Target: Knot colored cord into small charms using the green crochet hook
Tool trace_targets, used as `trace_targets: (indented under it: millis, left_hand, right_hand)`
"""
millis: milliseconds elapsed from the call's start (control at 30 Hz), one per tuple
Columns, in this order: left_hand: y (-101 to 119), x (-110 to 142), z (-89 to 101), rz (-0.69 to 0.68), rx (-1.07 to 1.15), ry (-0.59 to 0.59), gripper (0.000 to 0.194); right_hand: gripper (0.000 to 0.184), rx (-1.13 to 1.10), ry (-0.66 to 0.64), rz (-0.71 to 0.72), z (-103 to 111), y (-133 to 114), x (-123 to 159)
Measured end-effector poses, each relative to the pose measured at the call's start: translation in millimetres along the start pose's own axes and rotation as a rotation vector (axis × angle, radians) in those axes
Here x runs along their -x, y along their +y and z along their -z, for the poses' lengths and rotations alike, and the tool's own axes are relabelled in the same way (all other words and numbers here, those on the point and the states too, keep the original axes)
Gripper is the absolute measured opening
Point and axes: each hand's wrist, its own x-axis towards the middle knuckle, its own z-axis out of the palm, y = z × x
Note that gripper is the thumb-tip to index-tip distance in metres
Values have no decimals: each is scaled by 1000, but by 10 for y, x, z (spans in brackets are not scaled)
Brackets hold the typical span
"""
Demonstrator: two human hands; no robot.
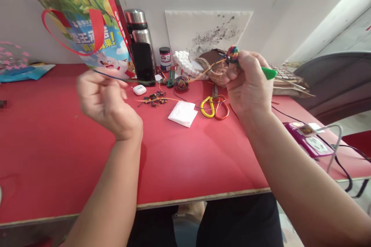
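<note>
My left hand [108,104] is raised over the left part of the red table, fingers curled on a dark strand of yarn [110,76]. Higher on the right, my right hand [251,81] grips a crochet hook by its green handle [269,73]. A small multicoloured crochet piece [232,53] sits at the fingertips of that hand. From it, orange and dark yarn runs down left toward a multicoloured yarn ball [182,83] on the table. The hook's tip is hidden. A flat, multicoloured crocheted piece [156,99] lies between the hands.
Scissors [215,108] with yellow and red handles and a folded white paper [183,114] lie mid-table. Behind stand a phone [143,63], a thermos [139,27] and a gift bag [87,31]. A white earbud case [139,90] is near the phone. A purple power strip [308,139] with cables sits right.
</note>
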Motion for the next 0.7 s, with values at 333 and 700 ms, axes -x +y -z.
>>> trace_targets:
  millis: [333,700]
  left_hand:
    - [-92,319,-136,-64,-167,-118,32]
    - [96,351,-235,351,274,-437,13]
  right_hand:
    - [34,8,83,-169,-28,213,329]
    - [14,474,-471,279,-159,58,624]
